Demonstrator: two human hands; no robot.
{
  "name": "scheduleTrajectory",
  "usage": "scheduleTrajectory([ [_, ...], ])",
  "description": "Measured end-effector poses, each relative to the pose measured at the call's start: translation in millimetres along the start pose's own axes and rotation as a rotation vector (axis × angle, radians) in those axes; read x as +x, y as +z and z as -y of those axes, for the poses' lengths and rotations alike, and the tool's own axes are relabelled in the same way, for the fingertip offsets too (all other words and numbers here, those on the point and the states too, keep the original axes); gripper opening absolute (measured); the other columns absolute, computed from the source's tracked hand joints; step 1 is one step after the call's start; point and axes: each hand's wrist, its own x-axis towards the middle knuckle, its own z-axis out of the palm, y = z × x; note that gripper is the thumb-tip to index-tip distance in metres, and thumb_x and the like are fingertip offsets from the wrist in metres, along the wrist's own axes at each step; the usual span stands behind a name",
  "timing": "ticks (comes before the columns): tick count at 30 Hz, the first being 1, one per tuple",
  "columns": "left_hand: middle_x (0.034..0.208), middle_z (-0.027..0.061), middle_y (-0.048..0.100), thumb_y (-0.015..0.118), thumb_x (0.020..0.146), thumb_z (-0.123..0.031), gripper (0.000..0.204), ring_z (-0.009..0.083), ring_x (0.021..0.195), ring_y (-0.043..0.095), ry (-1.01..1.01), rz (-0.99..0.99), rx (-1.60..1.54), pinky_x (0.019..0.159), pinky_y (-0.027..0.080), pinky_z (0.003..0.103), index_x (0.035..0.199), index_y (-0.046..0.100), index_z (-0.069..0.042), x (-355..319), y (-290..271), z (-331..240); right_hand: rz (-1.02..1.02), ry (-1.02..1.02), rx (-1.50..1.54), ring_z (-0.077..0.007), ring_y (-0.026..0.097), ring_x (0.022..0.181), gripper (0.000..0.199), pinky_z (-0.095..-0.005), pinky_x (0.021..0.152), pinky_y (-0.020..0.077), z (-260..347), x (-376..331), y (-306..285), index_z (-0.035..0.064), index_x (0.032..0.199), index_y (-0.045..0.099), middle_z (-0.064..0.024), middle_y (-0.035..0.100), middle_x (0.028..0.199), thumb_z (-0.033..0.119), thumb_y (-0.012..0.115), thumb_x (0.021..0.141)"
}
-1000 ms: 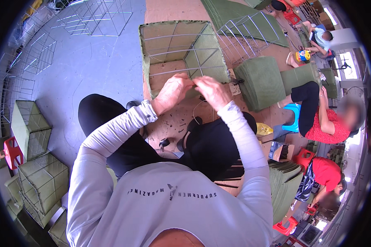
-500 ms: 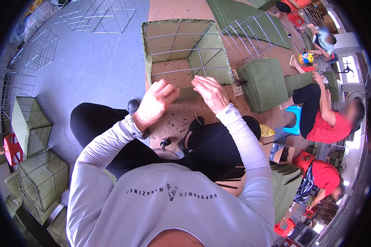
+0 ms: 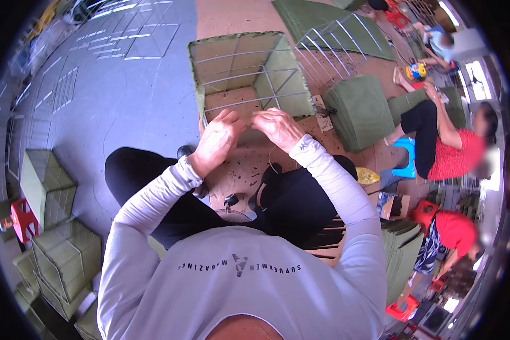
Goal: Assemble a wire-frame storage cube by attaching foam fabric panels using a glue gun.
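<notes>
Left hand (image 3: 221, 136), mine: fingers curled inward, tips turned toward the right hand. Whether they pinch anything fine, I cannot tell.

Right hand (image 3: 277, 130), mine: bent at the knuckles, fingers close together and pointing left, tips just beside those of the left. Whether something thin lies in this grip, I cannot tell either.

Wire box with green cloth cover (image 3: 289, 82): one, straight ahead on the far side of my hands, open face toward me, metal rods crossing the opening. Both hands are at its near edge; contact is unclear.

Cardboard sheet (image 3: 232, 17): brown, beneath the box, flecked with dark scraps.

Bare wire frame (image 3: 339, 45): one, far right of the box.

Stack of green cloth (image 3: 357, 113): one, right of the box, near it.

Green sheets (image 3: 300, 22): laid flat, far right, behind the bare frame.

Yellow bag (image 3: 368, 177): one, right, beside my knee.

Blue stool (image 3: 403, 156): one, at right, under a co-worker in a red top (image 3: 459, 153).

Green-covered boxes (image 3: 68, 260): several, near left, beside a red stool (image 3: 24, 220).
</notes>
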Motion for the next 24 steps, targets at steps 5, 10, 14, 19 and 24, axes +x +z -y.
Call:
scheduleTrajectory([
  [5, 0.081, 0.0114, 0.052, 0.065, 0.078, -0.004, 0.012, 0.03, 0.082, 0.053, -0.008, 0.028, 0.185, 0.07, 0.047, 0.039, 0.088, 0.061, 0.0, -5, -12, -11, -0.488, 0.436, 0.077, -0.0313, 0.065, 0.095, 0.033, -0.0397, 0.081, 0.0508, -39, -33, -57, 0.0032, 0.117, 0.06, -0.018, 0.067, 0.105, 0.016, 0.066, 0.087],
  [10, 0.078, 0.0115, 0.052, 0.066, 0.077, -0.003, 0.008, 0.0295, 0.078, 0.054, -0.039, -0.061, 0.121, 0.068, 0.048, 0.039, 0.084, 0.062, -0.001, 3, 9, -17, -0.353, 0.937, 0.383, -0.0334, 0.067, 0.091, 0.033, -0.0394, 0.079, 0.0525, -74, -75, -42, -0.0005, 0.111, 0.06, -0.0225, 0.067, 0.101, 0.026, 0.058, 0.093],
  [14, 0.077, 0.0126, 0.053, 0.066, 0.078, -0.004, 0.008, 0.0322, 0.077, 0.054, -0.101, -0.063, 0.086, 0.067, 0.047, 0.041, 0.083, 0.062, -0.001, 12, 25, -25, -0.141, 0.886, 0.363, -0.0239, 0.065, 0.089, 0.031, -0.0353, 0.074, 0.0536, -109, -56, -36, -0.0013, 0.113, 0.061, -0.0174, 0.067, 0.098, 0.024, 0.053, 0.096],
  [19, 0.077, 0.016, 0.057, 0.062, 0.082, -0.004, 0.005, 0.0351, 0.075, 0.057, -0.241, -0.064, 0.187, 0.067, 0.047, 0.043, 0.079, 0.059, -0.001, 26, 37, -49, -0.302, 0.581, 0.43, -0.0184, 0.065, 0.097, 0.033, -0.0337, 0.085, 0.0523, -156, -12, -8, 0.0004, 0.122, 0.059, -0.0115, 0.067, 0.11, 0.022, 0.051, 0.098],
  [24, 0.07, 0.0145, 0.054, 0.064, 0.084, -0.005, 0.008, 0.0307, 0.063, 0.055, -0.295, -0.007, 0.158, 0.058, 0.043, 0.038, 0.081, 0.062, 0.001, 36, 33, -50, -0.458, 0.757, 0.815, -0.0187, 0.067, 0.094, 0.033, -0.0289, 0.078, 0.0531, -197, -82, -36, 0.0016, 0.119, 0.06, -0.0115, 0.069, 0.105, 0.027, 0.053, 0.099],
])
